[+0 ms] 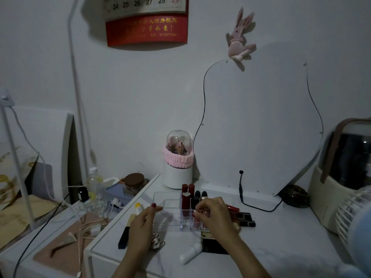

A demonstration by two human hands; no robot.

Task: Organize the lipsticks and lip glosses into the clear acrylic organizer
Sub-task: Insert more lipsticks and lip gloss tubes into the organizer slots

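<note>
The right hand [212, 212] hovers over the right part of the clear acrylic organizer [170, 209], its fingers curled and pinched on a small gold-toned lipstick [203, 211] at the top of a slot. The left hand [143, 219] rests at the organizer's left edge, thumb and forefinger pressed on the clear wall, the other fingers curled under. The organizer stands on a white worktop [281, 247] with a faint marble pattern. Its right-hand slots hold dark red tubes [187, 197] and black-capped ones [199, 195], all upright; its left tray looks bare. More lipsticks [244, 218] lie flat just right of the organizer, and a long dark tube [123, 237] lies left of the left wrist. A white tube [190, 252] lies near the front edge.

Behind, a wavy-edged mirror [261, 127] leans on the pale wall, with a pink plush rabbit [240, 36] at its top. A red calendar [147, 23] hangs higher up. A white domed canister [178, 160] with a pink band stands left of the mirror. The room is dim.
</note>
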